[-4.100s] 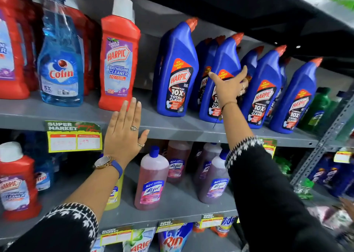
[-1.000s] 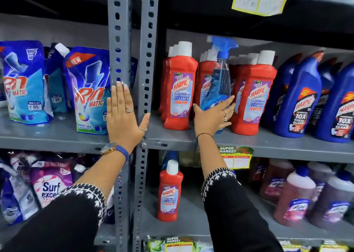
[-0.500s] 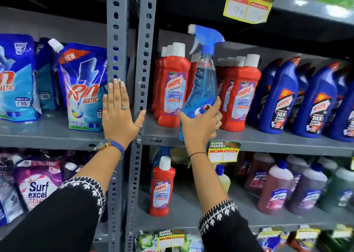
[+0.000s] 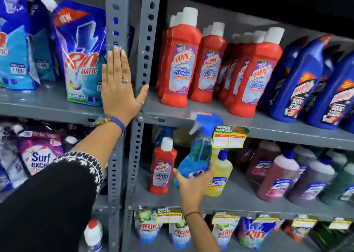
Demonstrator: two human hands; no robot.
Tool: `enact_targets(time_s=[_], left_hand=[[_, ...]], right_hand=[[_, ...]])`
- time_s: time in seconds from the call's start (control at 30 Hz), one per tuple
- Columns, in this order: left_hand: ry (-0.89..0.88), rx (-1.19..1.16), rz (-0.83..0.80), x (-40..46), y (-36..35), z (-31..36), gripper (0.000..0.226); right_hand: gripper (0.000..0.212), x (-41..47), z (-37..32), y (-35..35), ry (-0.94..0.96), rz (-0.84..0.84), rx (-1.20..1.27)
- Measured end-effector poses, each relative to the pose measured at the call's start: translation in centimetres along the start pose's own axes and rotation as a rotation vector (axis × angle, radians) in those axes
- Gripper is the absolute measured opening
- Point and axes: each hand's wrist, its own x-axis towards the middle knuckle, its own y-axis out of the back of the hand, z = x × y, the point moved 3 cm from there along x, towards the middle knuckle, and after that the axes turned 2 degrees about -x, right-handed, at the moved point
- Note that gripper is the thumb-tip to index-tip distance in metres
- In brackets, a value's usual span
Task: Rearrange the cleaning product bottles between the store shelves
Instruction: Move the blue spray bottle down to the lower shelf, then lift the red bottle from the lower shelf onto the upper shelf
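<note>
My right hand (image 4: pixel 192 186) grips the base of a blue spray bottle (image 4: pixel 199 152), tilted, in front of the lower shelf (image 4: pixel 239 200). It hangs between a lone red Harpic bottle (image 4: pixel 162 167) and a yellow bottle (image 4: pixel 220 177). Another blue spray bottle (image 4: pixel 162 134) stands behind the red one. My left hand (image 4: pixel 120 87) lies flat and open against the grey upright post (image 4: pixel 115 21). Several red Harpic bottles (image 4: pixel 210 64) and blue Harpic bottles (image 4: pixel 306 83) stand on the upper shelf (image 4: pixel 210 115).
Rin pouches (image 4: pixel 80 54) fill the upper left bay, Surf Excel packs (image 4: pixel 40 156) the bay below. Pink and purple Lizol bottles (image 4: pixel 287 175) stand at the lower right. Ariel pouches (image 4: pixel 147 226) line the bottom shelf. A price tag (image 4: pixel 229 136) hangs from the upper shelf edge.
My right hand has carried the blue spray bottle down from the upper shelf to the level of the lower shelf. My left hand has stayed on the post.
</note>
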Motion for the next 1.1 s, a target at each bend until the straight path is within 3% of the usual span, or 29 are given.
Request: enact_targets(time_s=[0.5, 0.77, 0.97, 1.1], left_hand=[[0.014, 0.031, 0.053, 0.1, -0.2, 0.1, 0.079], [0.006, 0.041, 0.079, 0.1, -0.2, 0.2, 0.077], [0.013, 0.060, 0.059, 0.1, -0.2, 0.2, 0.078], [0.018, 0.073, 0.051, 0.1, -0.2, 0.1, 0.079]], right_hand=[[0.094, 2.8, 11.4, -1.0, -0.210, -0.052, -0.135], [0.095, 3.6, 12.9, -2.1, -0.194, -0.090, -0.150], [0.114, 2.2, 12.6, -1.9, -0.220, -0.058, -0.372], [0.097, -0.6, 11.4, -2.0, -0.175, 0.061, -0.349]])
